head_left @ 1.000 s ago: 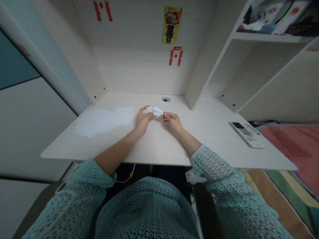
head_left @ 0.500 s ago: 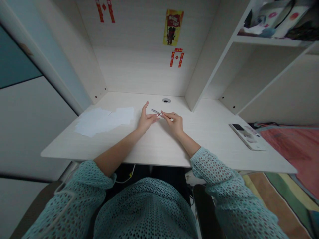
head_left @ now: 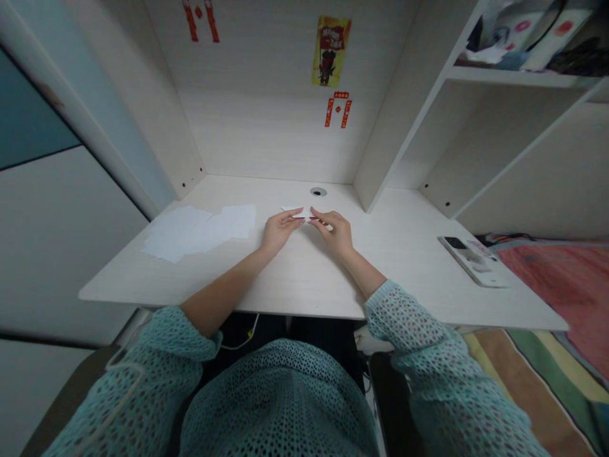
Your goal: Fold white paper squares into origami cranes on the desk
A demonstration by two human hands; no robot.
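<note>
Fingers (head_left: 328, 218) pinching white paper (head_left: 307, 214), desk edge (head_left: 304, 315) well apart

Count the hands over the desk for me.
2: the left hand, at the left side of the small white paper, and the right hand, at its right side. No other hand shows, though some fingers are partly hidden.

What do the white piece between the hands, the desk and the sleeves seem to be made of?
White piece: probably paper, matte; it looks thin.
Desk: perhaps wood-based board with a pale laminate finish; faint grain lines show.
Sleeves: knitted or crocheted yarn, matte, judging by the regular open holes; the fibre itself cannot be told.
</note>
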